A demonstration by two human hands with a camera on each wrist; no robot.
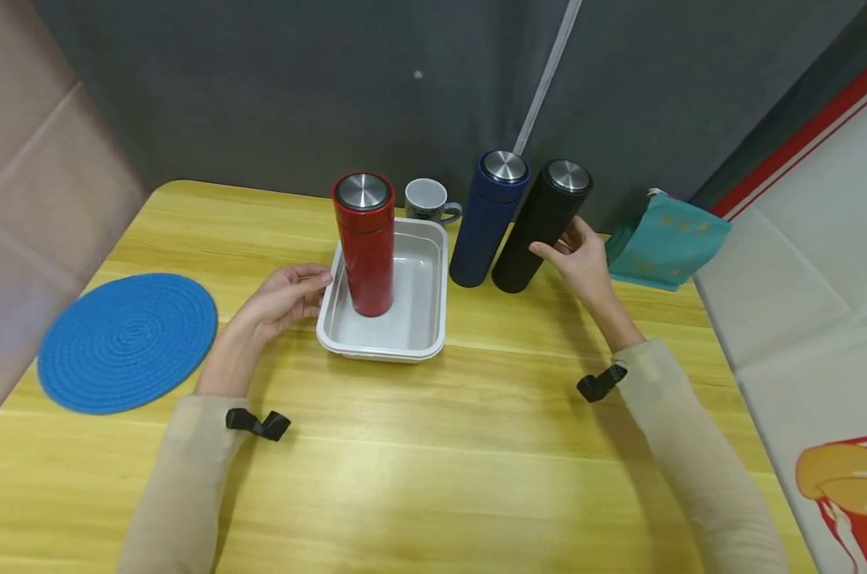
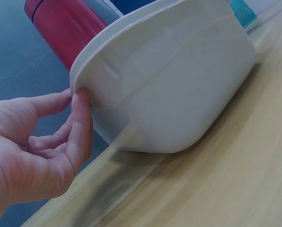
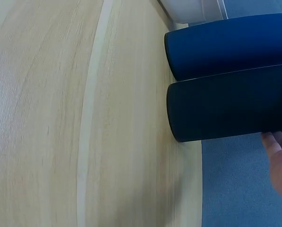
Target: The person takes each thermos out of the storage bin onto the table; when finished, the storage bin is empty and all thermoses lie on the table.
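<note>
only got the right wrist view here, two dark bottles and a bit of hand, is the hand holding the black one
Observer: Head view shows the right hand with fingers against the side of the black bottle; whether they wrap round it I cannot tell.
Operator: anything left of the blue one
Observer: A white tray with a red bottle standing upright inside it.
Operator: where's the other hand
Observer: The left hand touches the tray's left rim with its fingertips.
Operator: anything else on the table
Observer: A blue round mat far left, and a mug behind the tray.
</note>
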